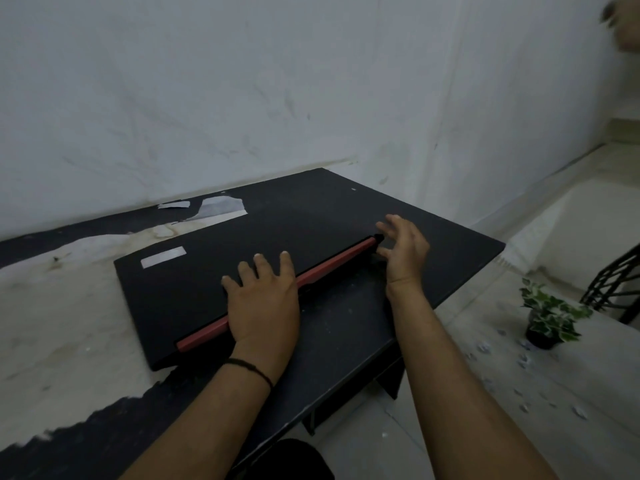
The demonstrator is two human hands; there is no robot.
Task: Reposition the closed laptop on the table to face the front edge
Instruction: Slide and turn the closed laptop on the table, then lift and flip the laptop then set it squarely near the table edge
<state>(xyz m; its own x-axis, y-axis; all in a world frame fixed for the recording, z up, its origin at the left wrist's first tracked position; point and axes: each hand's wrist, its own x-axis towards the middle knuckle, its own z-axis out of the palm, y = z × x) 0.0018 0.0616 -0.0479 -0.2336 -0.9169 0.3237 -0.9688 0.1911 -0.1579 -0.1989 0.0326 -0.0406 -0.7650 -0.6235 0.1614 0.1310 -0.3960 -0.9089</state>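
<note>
The closed laptop [214, 289] lies flat on the black table [433, 233], turned askew, its red hinge strip [277, 292] running diagonally on the near side. The left hand [265, 303] rests palm-down across that strip, fingers spread flat on the lid, gripping nothing. At the strip's right end the right hand [403, 252] stands half open, fingers curled loosely around the laptop's corner. Right of and beyond the laptop, bare tabletop runs to the table's edges. Behind the laptop stands the wall [242, 98].

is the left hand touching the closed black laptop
Touching: the head view shows the left hand lying flat, palm down, on the closed black laptop across its red hinge strip.
</note>
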